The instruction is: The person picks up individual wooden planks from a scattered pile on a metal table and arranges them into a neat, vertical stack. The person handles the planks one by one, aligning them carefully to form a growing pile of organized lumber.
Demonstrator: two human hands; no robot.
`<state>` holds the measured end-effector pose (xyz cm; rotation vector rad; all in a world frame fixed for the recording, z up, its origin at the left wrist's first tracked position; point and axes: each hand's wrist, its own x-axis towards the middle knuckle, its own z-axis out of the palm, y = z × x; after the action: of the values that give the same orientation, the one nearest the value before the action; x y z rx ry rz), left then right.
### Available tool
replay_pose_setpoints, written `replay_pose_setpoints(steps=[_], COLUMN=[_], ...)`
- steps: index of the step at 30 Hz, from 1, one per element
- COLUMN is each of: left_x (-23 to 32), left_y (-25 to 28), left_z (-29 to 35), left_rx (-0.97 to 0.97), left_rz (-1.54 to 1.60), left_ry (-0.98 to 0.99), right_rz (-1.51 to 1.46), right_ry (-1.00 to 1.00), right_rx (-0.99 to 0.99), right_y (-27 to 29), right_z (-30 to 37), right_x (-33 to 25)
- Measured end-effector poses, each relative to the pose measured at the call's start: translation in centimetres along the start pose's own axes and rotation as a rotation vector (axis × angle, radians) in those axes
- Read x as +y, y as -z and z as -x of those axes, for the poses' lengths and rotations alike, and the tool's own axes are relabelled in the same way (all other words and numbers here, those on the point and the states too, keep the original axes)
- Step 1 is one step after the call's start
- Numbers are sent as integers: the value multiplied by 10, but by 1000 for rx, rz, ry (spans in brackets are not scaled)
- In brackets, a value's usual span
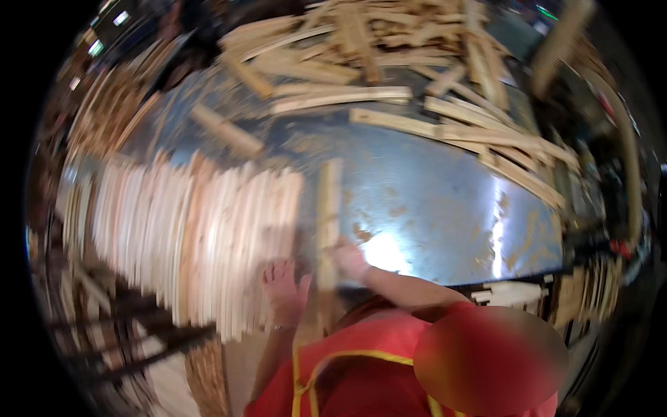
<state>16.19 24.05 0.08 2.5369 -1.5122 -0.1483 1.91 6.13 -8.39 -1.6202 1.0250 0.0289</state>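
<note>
A single wooden strip (329,198) lies lengthwise on the metal table, a little apart from the row to its left. My right hand (350,263) is closed at the right edge of this strip, near its lower part; motion blur softens the fingers. With fingers spread, my left hand (285,288) rests palm down by the right end of a long row of pale wooden strips (229,236). These strips stand packed side by side, their near ends reaching past the table's front edge.
A heap of loose wooden pieces (340,42) covers the far side of the metal table (431,201). More strips (507,139) lie crossed at the right. One short piece (226,129) sits alone at the far left. Stacked wood (587,292) stands below the right edge. Sawdust dots the tabletop.
</note>
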Motion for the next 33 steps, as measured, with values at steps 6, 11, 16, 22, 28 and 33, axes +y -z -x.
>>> replay_pose_setpoints(steps=[6, 11, 16, 22, 28, 33], left_x=[-2, -9, 72, 193, 253, 255], left_y=[-10, -40, -30, -50, -45, -72], left_z=[-19, -15, -45, -103, -155, -182], left_rx=[-63, 13, -72, -148, -256, -306], left_rz=[-80, -159, -65, 8, -58, -98], left_ry=[124, 195, 62, -170, -249, -341], right_rz=[-425, 319, 953, 1093, 549, 912], right_ry=[131, 330, 187, 199, -172, -542], right_rx=[-333, 350, 714, 324, 849, 961], right_y=[34, 211, 412, 415, 499, 614], right_z=[22, -12, -41, -25, 84, 110], right_x=[-103, -50, 31, 39, 78, 253])
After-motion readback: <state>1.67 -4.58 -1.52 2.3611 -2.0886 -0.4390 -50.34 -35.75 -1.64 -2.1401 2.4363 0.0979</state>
